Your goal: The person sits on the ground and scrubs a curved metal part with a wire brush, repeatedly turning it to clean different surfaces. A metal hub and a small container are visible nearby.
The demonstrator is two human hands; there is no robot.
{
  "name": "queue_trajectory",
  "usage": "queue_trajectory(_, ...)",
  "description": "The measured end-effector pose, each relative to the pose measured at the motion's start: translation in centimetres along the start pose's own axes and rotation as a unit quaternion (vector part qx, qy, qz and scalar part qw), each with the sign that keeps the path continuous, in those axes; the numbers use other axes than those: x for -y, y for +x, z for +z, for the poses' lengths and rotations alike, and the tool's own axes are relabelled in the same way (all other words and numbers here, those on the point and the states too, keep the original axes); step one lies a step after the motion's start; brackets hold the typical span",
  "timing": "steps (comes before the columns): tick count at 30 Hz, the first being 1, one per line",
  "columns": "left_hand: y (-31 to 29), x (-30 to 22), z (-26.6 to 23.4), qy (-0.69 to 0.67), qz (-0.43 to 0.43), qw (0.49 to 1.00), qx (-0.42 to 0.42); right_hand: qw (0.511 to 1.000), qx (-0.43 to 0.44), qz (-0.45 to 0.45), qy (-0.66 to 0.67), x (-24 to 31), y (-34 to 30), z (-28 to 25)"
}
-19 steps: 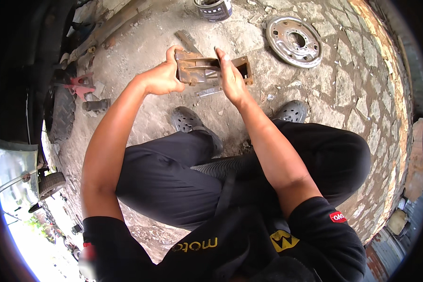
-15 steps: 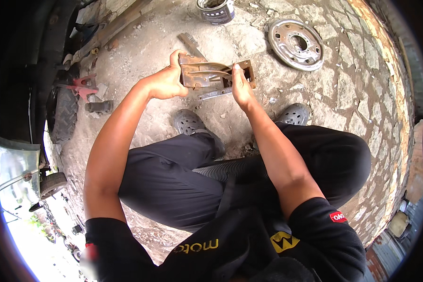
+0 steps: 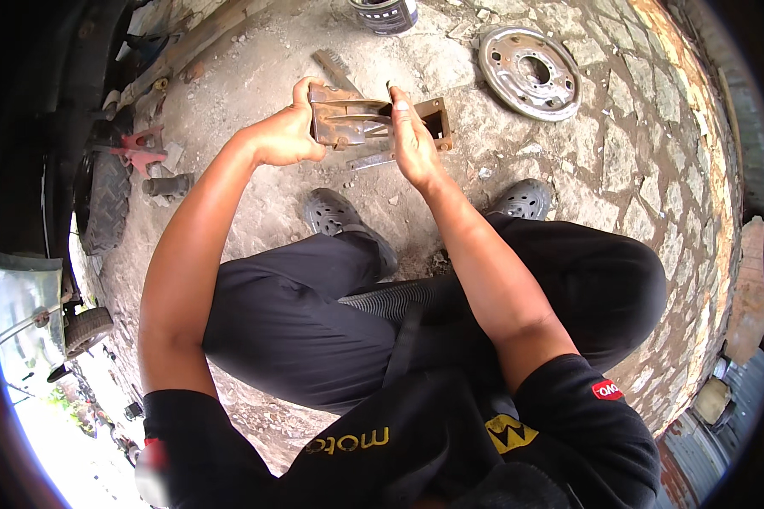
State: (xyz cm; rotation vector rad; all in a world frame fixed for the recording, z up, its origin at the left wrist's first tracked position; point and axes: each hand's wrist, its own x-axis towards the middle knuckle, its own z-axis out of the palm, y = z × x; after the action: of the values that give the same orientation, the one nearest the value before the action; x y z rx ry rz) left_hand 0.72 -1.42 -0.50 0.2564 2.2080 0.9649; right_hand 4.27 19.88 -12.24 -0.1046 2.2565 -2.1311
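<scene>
My left hand (image 3: 284, 131) is closed round the plate end of a rusty metal bracket (image 3: 331, 127), which has curved ribs reaching to the right. My right hand (image 3: 412, 144) lies flat against the ribs, fingers stretched out. It hides their right ends. Just right of that hand shows a rusty box-shaped metal frame (image 3: 437, 125); whether it joins the bracket is hidden. Beyond the bracket, a wire brush (image 3: 335, 68) rests on the ground. A grey metal bar (image 3: 371, 160) lies on the near side, partly behind my right hand.
A steel wheel rim (image 3: 530, 75) lies at the far right, and a can (image 3: 384, 17) stands at the far edge. To the left are a red jack stand (image 3: 140, 148), a dark cylinder (image 3: 168, 185) and a treaded tyre (image 3: 108, 204). My shoes (image 3: 335, 212) rest nearer than the bracket.
My right hand has slid left from the box-shaped frame onto the curved ribs, its fingers now straighter. My left hand keeps its grip. The whole view has shifted slightly.
</scene>
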Motion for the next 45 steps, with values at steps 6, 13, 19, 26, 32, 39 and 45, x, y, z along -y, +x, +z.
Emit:
queue_trajectory(6,0.0,-1.1,-0.2,0.049,-0.026,0.998,0.005,0.993,-0.027,0.101,-0.059,-2.7,0.2,-0.8)
queue_trajectory(13,0.0,-1.7,-0.1,0.064,-0.010,0.998,-0.009,0.993,-0.033,0.092,-0.071,-3.8,0.0,-1.8)
queue_trajectory(19,0.2,-0.6,-0.5,0.010,-0.001,1.000,0.007,0.997,0.017,0.034,0.070,-0.9,0.7,-0.3)
queue_trajectory(26,-0.3,-2.0,-0.7,0.090,-0.029,0.996,-0.001,0.996,-0.031,0.065,-0.050,-4.0,0.6,-0.1)
queue_trajectory(32,0.1,-1.7,-0.8,0.088,-0.025,0.996,-0.019,0.994,0.025,-0.066,-0.077,2.5,0.2,0.1)
queue_trajectory(39,-0.2,-1.9,-0.5,0.055,-0.056,0.997,0.000,0.977,0.067,-0.139,-0.148,5.6,-0.8,1.7)
queue_trajectory(45,0.7,-2.9,0.4,0.106,-0.039,0.993,-0.028,0.977,-0.040,-0.111,-0.178,3.0,0.3,1.1)
